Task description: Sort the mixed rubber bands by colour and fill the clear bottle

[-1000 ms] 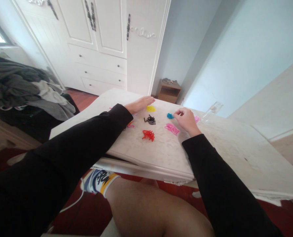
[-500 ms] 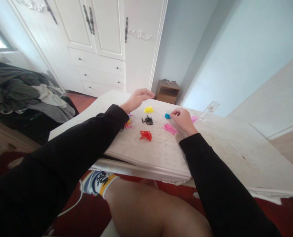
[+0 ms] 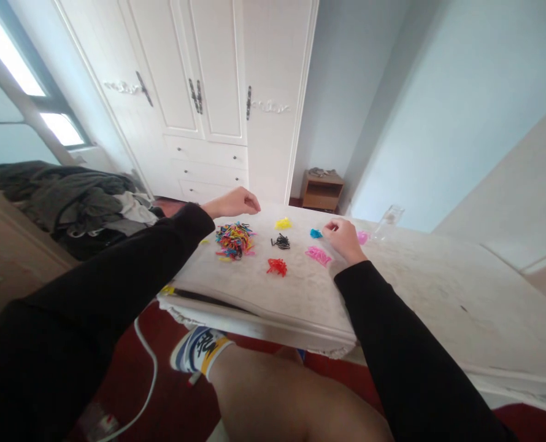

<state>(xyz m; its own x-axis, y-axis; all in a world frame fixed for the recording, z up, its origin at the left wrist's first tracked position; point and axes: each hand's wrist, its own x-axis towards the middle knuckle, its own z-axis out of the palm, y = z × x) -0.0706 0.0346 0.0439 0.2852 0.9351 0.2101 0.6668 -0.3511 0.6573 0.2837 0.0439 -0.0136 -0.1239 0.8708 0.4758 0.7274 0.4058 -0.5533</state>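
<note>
On the white table, a mixed heap of small, thin, rubber-like coloured bands lies left of several sorted piles. My left hand hovers just beyond the heap, its fingers bent and closed together; whatever they hold, if anything, is too small to see. Close to the blue pile, my right hand is pinched, its fingertips partly hidden. Between the hands are a yellow pile, a black pile and a red pile. A pink pile lies in front of my right hand.
Past my right hand stand another pink pile and a clear container, near the far edge of the table. My leg is below the front edge. A wardrobe and a clothes pile stand beyond.
My left hand has drawn back left and its stretched fingers are now bent, uncovering the mixed heap. My right hand stays beside the blue pile. The view has tilted up and left.
</note>
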